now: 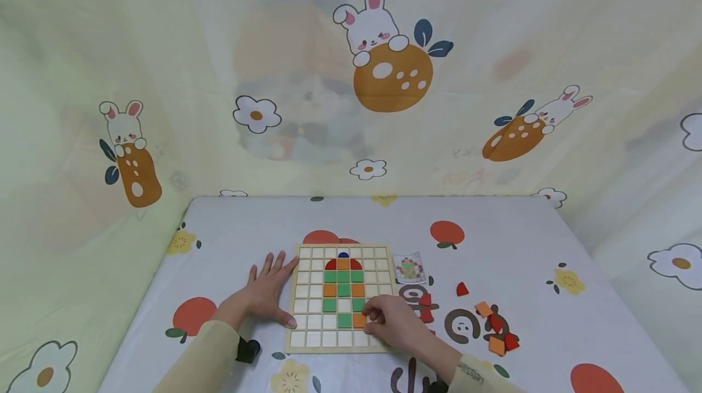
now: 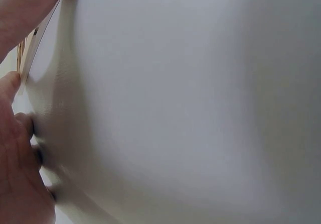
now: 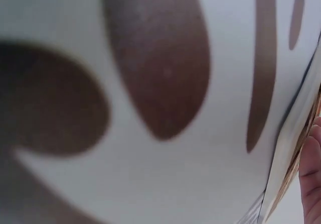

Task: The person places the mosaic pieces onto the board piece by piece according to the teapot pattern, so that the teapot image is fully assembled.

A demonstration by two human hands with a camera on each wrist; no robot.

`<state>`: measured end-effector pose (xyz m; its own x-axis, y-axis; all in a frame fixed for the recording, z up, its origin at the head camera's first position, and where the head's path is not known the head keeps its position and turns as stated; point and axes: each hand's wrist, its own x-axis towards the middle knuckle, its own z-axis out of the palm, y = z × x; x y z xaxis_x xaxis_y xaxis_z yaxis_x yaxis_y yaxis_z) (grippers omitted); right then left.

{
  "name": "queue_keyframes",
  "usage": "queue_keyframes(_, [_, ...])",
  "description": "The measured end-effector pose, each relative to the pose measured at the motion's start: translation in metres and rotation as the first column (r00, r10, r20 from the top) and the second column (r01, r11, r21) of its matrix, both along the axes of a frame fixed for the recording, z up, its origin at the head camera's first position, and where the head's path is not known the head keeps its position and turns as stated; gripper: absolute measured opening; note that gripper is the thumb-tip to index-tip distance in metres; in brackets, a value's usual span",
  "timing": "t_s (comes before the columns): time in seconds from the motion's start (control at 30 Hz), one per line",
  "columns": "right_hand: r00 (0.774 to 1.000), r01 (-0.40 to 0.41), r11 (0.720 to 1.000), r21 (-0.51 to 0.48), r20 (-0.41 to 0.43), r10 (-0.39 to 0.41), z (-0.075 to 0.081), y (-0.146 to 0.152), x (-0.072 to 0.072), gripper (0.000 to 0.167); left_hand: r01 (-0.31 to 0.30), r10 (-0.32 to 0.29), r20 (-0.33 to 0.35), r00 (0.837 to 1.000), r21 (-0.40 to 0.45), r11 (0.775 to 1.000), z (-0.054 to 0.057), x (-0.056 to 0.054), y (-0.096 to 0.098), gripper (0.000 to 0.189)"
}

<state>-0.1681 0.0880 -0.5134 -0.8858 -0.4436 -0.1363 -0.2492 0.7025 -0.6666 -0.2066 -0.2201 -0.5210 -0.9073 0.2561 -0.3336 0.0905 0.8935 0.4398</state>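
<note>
A wooden grid board [image 1: 292, 344] with white squares lies on the table. Green tiles [image 1: 343, 290], orange tiles [image 1: 329, 290], red quarter-round pieces [image 1: 331, 265] and a blue half-round piece [image 1: 343, 254] sit in its squares. My left hand [image 1: 265, 295] rests spread along the board's left side, thumb and a fingertip at its edge; the left wrist view shows part of that hand [image 2: 20, 169]. With curled fingers, my right hand [image 1: 397, 322] pinches at an orange tile [image 1: 359, 320] in a lower row, covering nearby squares. In the right wrist view, fingers [image 3: 312, 169] are at the board's edge.
A small picture card [image 1: 409, 267] lies right of the board. Loose red pieces [image 1: 462, 289] and orange tiles [image 1: 496, 345] are scattered farther right, with another red piece [image 1: 426, 308] close to the right hand. A printed cloth [image 1: 296, 76] hangs behind the table.
</note>
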Motion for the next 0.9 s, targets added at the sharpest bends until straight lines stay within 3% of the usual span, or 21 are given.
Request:
queue_keyframes(0.2, [0.999, 0.05, 0.999, 0.001, -0.006, -0.05, 0.01, 0.018, 0.005, 0.018, -0.003, 0.003, -0.002, 1.0, 0.01, 1.0, 0.0, 0.0, 0.0, 0.13])
queue_keyframes(0.37, [0.985, 0.172, 0.985, 0.017, -0.031, -0.171, 0.016, 0.046, 0.011, 0.02, -0.005, 0.005, -0.004, 1.0, 0.015, 1.0, 0.0, 0.0, 0.0, 0.131])
queue_keyframes(0.63, [0.908, 0.414, 0.906, 0.085, 0.026, -0.418, 0.013, 0.095, 0.025, 0.023, -0.004, 0.004, -0.004, 1.0, 0.007, 1.0, -0.002, 0.001, -0.001, 0.132])
queue_keyframes(0.77, [0.885, 0.457, 0.882, 0.117, 0.034, -0.464, 0.01, 0.123, 0.031, 0.026, -0.007, 0.007, -0.005, 1.0, 0.012, 1.0, -0.002, 0.001, -0.001, 0.132])
queue_keyframes(0.9, [0.858, 0.489, 0.861, 0.138, 0.099, -0.503, 0.004, 0.149, 0.036, 0.031, -0.011, 0.011, -0.009, 1.0, 0.014, 1.0, -0.003, 0.002, -0.001, 0.131])
